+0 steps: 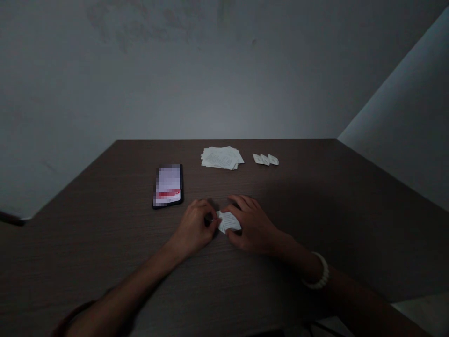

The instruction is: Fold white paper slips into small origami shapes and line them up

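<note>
A small white slip of paper [228, 221] with printed lines lies on the dark wooden table [315, 206] between my two hands. My left hand [196, 227] pinches its left edge with curled fingers. My right hand [252, 224] holds the slip's right side, fingers bent over it and thumb below. A white bead bracelet [320, 276] circles my right wrist. The light is dim.
A phone [168, 185] with a lit screen lies to the left of my hands. Farther back sit a loose pile of white paper slips [221, 157] and three small folded papers [265, 159] in a row. A grey wall stands behind the table.
</note>
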The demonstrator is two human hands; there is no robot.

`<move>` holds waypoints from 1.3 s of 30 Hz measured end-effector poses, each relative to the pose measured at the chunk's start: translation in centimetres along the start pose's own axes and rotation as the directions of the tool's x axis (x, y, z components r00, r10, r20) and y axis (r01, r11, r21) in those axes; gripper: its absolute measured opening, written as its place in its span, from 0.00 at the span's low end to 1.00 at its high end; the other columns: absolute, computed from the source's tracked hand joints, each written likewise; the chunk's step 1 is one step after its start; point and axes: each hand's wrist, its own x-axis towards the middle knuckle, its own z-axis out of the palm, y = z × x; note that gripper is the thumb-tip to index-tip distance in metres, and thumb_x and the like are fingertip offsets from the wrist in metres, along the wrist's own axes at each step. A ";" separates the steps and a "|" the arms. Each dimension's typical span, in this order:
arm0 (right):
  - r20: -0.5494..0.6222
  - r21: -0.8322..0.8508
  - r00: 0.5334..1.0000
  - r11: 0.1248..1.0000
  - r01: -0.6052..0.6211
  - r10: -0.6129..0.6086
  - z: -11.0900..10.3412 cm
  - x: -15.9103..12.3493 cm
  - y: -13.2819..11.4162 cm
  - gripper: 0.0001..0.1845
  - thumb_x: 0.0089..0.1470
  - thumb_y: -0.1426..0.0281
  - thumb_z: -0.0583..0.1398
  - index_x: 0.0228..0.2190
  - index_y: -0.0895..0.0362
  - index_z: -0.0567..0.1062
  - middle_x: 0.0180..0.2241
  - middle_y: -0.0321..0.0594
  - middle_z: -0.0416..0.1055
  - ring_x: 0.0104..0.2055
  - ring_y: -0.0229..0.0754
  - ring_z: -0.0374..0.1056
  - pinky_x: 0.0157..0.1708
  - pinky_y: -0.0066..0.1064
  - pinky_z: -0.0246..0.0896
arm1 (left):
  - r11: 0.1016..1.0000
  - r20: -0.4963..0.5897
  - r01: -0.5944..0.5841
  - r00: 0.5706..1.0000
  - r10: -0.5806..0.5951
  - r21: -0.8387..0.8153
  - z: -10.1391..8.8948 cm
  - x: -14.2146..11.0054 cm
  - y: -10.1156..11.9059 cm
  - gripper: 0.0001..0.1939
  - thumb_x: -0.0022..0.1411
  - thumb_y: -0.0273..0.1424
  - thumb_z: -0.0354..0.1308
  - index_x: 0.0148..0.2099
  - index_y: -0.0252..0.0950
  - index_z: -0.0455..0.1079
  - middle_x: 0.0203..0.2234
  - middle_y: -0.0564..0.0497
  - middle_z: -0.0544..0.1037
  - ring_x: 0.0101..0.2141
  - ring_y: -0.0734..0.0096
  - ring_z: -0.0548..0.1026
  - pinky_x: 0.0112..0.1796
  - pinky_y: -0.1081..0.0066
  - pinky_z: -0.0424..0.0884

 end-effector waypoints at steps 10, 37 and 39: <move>-0.014 -0.011 1.000 1.000 0.002 -0.002 -0.1 0.1 0.1 0.26 0.49 0.61 0.62 0.50 0.55 0.70 0.57 0.49 0.60 0.60 0.53 0.53 0.57 0.46 0.48 | 0.991 -0.018 0.060 0.998 -0.058 0.118 -0.1 -0.1 -0.4 0.05 0.55 0.29 0.64 0.35 0.37 0.72 0.36 0.48 0.73 0.42 0.57 0.69 0.43 0.59 0.63; 0.063 -0.088 0.938 0.935 0.344 -0.340 -1.2 0.1 0.8 0.15 0.58 0.67 0.57 0.47 0.53 0.73 0.45 0.43 0.71 0.46 0.45 0.63 0.44 0.38 0.56 | 0.985 -0.050 0.041 0.998 -0.033 0.170 -0.1 -0.5 -0.5 0.05 0.56 0.31 0.62 0.37 0.39 0.75 0.36 0.48 0.73 0.41 0.56 0.68 0.41 0.61 0.62; 0.083 -0.127 0.933 0.925 0.358 -0.350 -1.3 0.2 0.6 0.14 0.59 0.67 0.56 0.46 0.54 0.73 0.44 0.44 0.71 0.45 0.46 0.63 0.43 0.38 0.57 | 0.987 -0.050 0.045 0.998 -0.037 0.156 0.0 -0.5 -0.6 0.05 0.56 0.31 0.62 0.37 0.39 0.75 0.36 0.48 0.73 0.42 0.56 0.68 0.42 0.60 0.62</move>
